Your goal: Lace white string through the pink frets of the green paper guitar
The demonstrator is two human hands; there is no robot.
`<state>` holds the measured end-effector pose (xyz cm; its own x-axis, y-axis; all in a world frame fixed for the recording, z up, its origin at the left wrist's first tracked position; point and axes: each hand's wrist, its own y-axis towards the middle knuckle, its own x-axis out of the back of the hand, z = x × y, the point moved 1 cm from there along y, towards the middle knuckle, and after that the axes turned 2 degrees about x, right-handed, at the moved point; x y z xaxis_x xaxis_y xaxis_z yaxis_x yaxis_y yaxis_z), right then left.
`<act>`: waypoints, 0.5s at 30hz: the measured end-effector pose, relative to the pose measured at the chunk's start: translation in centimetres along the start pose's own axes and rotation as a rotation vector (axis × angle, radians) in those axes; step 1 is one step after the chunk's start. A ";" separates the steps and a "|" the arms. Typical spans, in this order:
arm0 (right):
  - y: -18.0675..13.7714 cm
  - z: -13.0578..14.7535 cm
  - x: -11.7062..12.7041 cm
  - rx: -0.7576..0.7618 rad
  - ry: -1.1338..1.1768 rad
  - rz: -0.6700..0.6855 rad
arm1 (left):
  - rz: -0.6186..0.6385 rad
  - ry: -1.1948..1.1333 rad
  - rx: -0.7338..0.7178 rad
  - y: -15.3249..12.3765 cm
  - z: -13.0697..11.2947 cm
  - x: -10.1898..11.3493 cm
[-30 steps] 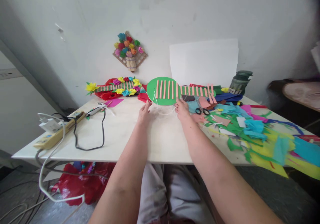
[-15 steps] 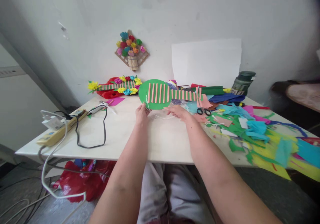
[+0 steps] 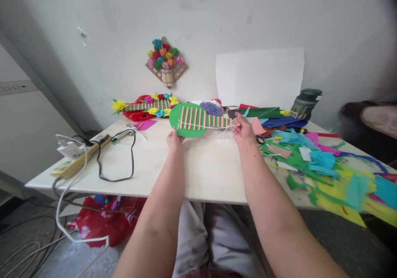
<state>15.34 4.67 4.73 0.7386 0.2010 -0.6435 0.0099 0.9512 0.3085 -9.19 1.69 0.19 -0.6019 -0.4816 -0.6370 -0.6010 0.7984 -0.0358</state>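
Observation:
A green paper guitar shape [image 3: 188,129] with pink strips glued across it lies on the white table [image 3: 204,174]. My left hand [image 3: 174,139] is closed on the near edge of its round green body. My right hand [image 3: 243,130] pinches the end of a white thread [image 3: 207,126] at the neck end of the shape. The thread is stretched across the pink strips between my two hands. Loose loops of thread lie on the table just in front of the shape.
A finished flower-decorated guitar [image 3: 149,105] lies at the back left, a flower basket craft [image 3: 166,64] hangs on the wall. A power strip [image 3: 79,156] and black cable [image 3: 122,162] sit left. Coloured paper scraps [image 3: 316,162], scissors [image 3: 259,139] and a dark jar [image 3: 305,103] crowd the right.
The green guitar shape has slid left and closer. My right hand has moved right to the neck end and pulled the white thread taut across the strips. My left hand stays on the round body.

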 end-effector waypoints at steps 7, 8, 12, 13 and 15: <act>0.6 0.5 1.8 0.133 0.027 -0.191 | -0.084 -0.058 -0.039 0.0 -0.6 0.1; 0.7 0.5 1.9 0.138 0.014 -0.199 | -0.094 -0.071 -0.045 0.0 -0.7 0.2; 1.2 0.4 2.0 0.174 -0.163 -0.331 | -0.171 -0.117 -0.070 0.3 -1.2 0.4; 1.3 0.3 2.0 0.210 -0.232 -0.384 | -0.201 -0.122 -0.073 0.4 -1.3 0.4; 1.8 0.0 2.4 0.325 -0.396 -0.479 | -0.244 -0.120 -0.079 0.6 -1.5 0.5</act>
<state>17.13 6.81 3.77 0.7921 -0.3816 -0.4765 0.5509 0.7830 0.2887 -10.62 1.35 0.98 -0.3702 -0.6063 -0.7038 -0.7626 0.6310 -0.1425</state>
